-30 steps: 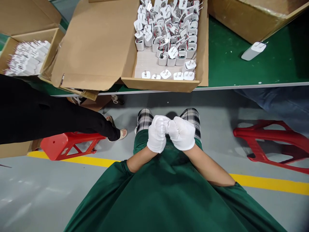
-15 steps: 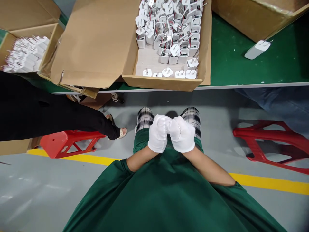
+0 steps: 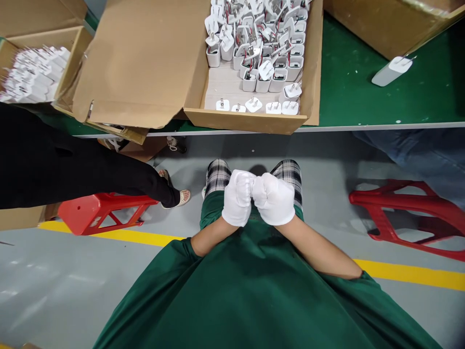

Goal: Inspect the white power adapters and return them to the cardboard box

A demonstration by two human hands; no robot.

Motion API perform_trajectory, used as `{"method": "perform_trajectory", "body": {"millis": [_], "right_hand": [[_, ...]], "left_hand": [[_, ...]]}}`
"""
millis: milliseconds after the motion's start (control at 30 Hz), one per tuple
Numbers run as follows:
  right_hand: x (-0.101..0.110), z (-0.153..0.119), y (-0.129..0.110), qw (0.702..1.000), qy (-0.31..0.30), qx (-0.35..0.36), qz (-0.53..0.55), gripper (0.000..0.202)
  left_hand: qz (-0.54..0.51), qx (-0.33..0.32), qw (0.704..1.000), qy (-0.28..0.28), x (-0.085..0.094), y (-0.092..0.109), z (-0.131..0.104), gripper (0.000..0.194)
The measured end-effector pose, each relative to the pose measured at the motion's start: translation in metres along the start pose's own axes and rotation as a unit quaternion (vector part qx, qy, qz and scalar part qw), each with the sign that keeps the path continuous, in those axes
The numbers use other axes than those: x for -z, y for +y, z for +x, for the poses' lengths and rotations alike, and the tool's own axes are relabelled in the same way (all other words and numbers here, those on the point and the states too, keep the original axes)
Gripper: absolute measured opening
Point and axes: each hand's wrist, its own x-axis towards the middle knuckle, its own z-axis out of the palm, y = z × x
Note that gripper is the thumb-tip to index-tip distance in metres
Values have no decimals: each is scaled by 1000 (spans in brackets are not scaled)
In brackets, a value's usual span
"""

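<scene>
Both my hands wear white gloves and meet over my lap, in front of the table's edge. My left hand (image 3: pixel 237 198) is closed in a fist, its knuckles against the other glove. Equally curled, my right hand (image 3: pixel 274 198) presses against it from the right. Whatever the fingers may hold is hidden inside the gloves. Beyond them, an open cardboard box (image 3: pixel 243 121) on the table holds many white plug chargers (image 3: pixel 278 80). Several of these stand with casings uncapped and red and black wires showing, while a few near the front edge have their pronged caps on.
A lone white charger (image 3: pixel 392 71) lies on the green tabletop (image 3: pixel 348 97), beside another cardboard box (image 3: pixel 385 24). At left is a box of white plugs (image 3: pixel 38 75). Red stools (image 3: pixel 90 215) flank me; a person in black trousers (image 3: pixel 90 165) is at left.
My two fists stay together over my lap with barely any motion. The view has shifted slightly, and the boxes look unchanged.
</scene>
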Motion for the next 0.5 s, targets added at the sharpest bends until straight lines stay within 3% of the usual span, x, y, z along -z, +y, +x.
{"method": "perform_trajectory", "body": {"millis": [100, 267, 500], "right_hand": [[0, 1, 0, 999, 0, 20, -50, 27], [8, 6, -8, 997, -44, -2, -67, 25], [17, 20, -10, 988, -129, -28, -76, 23]], "left_hand": [[-1, 10, 1000, 6, -1, -1, 1, 40], [5, 0, 1000, 25, -3, 3, 1, 53], [71, -37, 997, -20, 3, -4, 6, 55]]}}
